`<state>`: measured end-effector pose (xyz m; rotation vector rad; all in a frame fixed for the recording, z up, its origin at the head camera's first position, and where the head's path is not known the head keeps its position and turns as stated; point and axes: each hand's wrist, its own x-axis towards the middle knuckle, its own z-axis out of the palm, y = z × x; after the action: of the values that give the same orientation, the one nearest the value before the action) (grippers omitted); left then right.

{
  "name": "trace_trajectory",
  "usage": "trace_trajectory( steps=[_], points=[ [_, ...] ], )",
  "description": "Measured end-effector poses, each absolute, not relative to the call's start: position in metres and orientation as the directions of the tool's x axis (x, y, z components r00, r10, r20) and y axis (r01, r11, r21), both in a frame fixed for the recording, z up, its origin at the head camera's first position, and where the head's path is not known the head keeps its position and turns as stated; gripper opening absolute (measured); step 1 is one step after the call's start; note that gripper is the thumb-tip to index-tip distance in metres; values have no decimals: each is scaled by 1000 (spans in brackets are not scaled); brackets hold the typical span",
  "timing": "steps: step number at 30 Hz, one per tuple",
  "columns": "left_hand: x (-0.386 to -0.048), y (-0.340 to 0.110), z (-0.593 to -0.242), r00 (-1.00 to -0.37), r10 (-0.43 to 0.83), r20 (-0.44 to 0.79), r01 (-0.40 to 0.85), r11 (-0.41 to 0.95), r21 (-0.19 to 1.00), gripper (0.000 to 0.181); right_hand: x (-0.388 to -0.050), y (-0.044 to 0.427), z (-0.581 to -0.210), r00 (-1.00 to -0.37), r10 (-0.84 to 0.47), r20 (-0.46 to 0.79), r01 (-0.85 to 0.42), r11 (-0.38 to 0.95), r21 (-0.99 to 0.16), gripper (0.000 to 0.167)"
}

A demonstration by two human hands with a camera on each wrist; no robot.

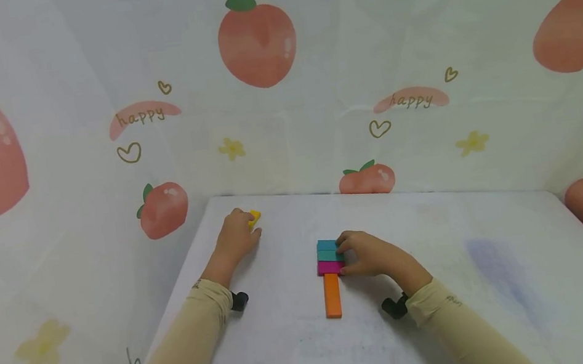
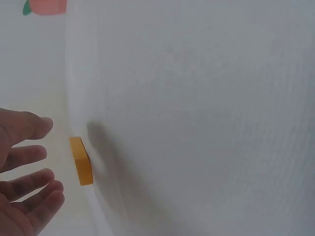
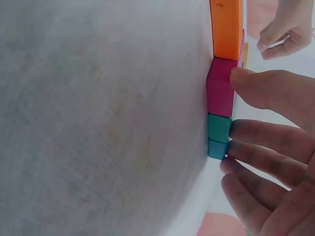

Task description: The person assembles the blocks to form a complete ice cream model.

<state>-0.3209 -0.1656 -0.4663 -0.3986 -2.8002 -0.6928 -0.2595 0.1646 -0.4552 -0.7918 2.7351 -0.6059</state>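
In the head view, my left hand (image 1: pixel 236 234) is beside a yellow block (image 1: pixel 254 216) near the table's far left corner. The left wrist view shows the fingers spread and apart from that yellow block (image 2: pixel 82 161). My right hand (image 1: pixel 371 253) touches the right ends of a row of blocks: a blue block (image 1: pixel 327 244), a teal block (image 1: pixel 327 256) and a magenta block (image 1: pixel 329 267). Its thumb rests against the magenta block (image 3: pixel 221 88), with fingertips by the teal block (image 3: pixel 219 129) and blue block (image 3: pixel 217 149). An orange block (image 1: pixel 332 295) extends lengthwise toward me from the magenta one.
The blocks lie on a white tabletop (image 1: pixel 293 356) with a faint bluish stain (image 1: pixel 506 276) on its right. A white curtain (image 1: pixel 318 134) printed with peaches hangs behind the table and along its left side.
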Motion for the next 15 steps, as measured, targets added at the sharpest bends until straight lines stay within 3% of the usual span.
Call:
trace_trajectory(
  steps=[15],
  points=[
    [-324,-175,-473,-977,145,158,202,868,453,26,-260,165,-455,-829,-547,-119,-444,772,-455,39]
  ],
)
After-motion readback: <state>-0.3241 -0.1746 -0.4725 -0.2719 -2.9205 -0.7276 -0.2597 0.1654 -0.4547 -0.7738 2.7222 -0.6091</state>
